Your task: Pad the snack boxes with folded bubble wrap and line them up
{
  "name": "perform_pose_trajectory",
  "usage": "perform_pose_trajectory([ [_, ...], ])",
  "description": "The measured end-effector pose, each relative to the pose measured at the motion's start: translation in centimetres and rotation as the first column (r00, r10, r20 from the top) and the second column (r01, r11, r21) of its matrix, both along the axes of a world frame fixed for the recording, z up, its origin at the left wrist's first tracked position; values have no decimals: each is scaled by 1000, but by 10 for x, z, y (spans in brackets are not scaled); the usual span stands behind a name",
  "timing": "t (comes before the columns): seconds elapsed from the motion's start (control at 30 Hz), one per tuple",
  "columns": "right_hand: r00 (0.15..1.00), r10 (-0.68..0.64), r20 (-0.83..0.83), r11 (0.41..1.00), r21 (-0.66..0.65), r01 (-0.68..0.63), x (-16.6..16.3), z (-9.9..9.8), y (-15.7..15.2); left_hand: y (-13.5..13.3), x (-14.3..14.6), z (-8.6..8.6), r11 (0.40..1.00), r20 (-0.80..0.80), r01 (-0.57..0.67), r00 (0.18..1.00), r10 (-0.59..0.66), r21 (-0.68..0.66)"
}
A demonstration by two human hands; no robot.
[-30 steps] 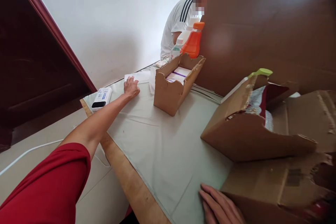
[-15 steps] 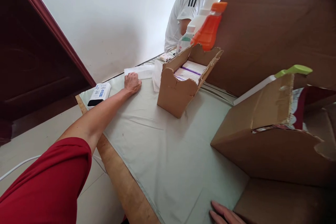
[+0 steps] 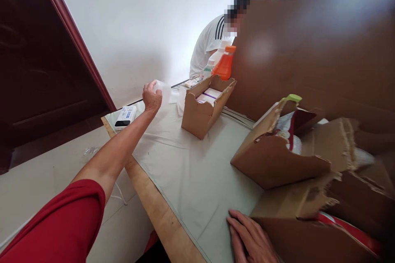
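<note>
My left hand (image 3: 152, 98) is stretched out to the far end of the table and lifted above it, fingers closed on a thin clear plastic bag (image 3: 163, 89). More clear plastic (image 3: 180, 99) lies beside a small open cardboard box (image 3: 202, 109) holding white packets with purple stripes. My right hand (image 3: 250, 239) rests flat and open on the pale cloth (image 3: 191, 172) at the near edge, against a torn cardboard box (image 3: 311, 230).
A white device with a dark end (image 3: 125, 116) lies at the table's far left corner. A torn box (image 3: 277, 152) with packaged goods and a green-capped item stands at right. A tall cardboard sheet (image 3: 308, 53), orange and white bottles (image 3: 224, 63) and another person (image 3: 212, 39) are behind.
My left hand rose off the cloth, lifting the clear plastic bag with it. The view shifted; my right hand stays flat at the near edge.
</note>
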State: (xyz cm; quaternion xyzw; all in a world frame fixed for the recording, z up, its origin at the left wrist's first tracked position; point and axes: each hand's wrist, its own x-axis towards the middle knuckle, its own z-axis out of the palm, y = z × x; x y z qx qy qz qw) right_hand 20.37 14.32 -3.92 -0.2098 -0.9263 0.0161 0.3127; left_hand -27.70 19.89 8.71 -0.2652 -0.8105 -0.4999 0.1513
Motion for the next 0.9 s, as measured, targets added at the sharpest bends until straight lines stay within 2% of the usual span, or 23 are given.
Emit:
perform_pose_trajectory([
  [0.1,997,-25,-69,999,-41,22,-5,3,-5,-28,41,1,989,0,14,1000,-14,146],
  [0.17,992,-40,-121,993,-113,26,-8,5,-9,-49,82,-1,972,-15,45,999,-42,229],
  [0.23,982,-88,-164,964,-264,42,-9,9,-14,-71,134,-4,951,-45,116,993,-107,287],
  [0.27,976,-133,-175,926,-374,59,-10,12,-18,-83,162,-5,938,-62,170,985,-158,302],
  [0.3,966,-187,-179,865,-496,75,-10,17,-22,-97,191,-5,916,-84,240,971,-225,320],
  [0.37,938,-281,-204,692,-721,50,-9,28,-30,-126,245,-5,822,-136,424,905,-404,379],
  [0.43,908,-316,-275,502,-861,-86,-5,42,-40,-156,284,-4,730,-116,576,808,-578,368],
  [0.47,889,-316,-331,414,-891,-184,-2,48,-45,-170,297,-3,672,-110,646,746,-657,362],
  [0.57,852,-255,-457,176,-888,-424,11,63,-66,-197,312,-8,559,-59,775,598,-799,295],
  [0.63,842,-238,-483,86,-874,-477,21,68,-83,-203,309,-16,510,-39,837,527,-849,201],
  [0.7,841,-289,-457,60,-886,-460,30,68,-99,-203,303,-25,487,-42,867,493,-869,106],
  [0.77,814,-416,-406,71,-906,-416,39,65,-111,-200,298,-34,508,-75,860,510,-857,39],
  [0.83,753,-553,-356,87,-924,-373,48,61,-116,-198,295,-40,520,-129,854,515,-848,-14],
  [0.9,684,-653,-325,113,-935,-337,56,60,-116,-196,294,-43,488,-172,871,473,-864,-56],
])
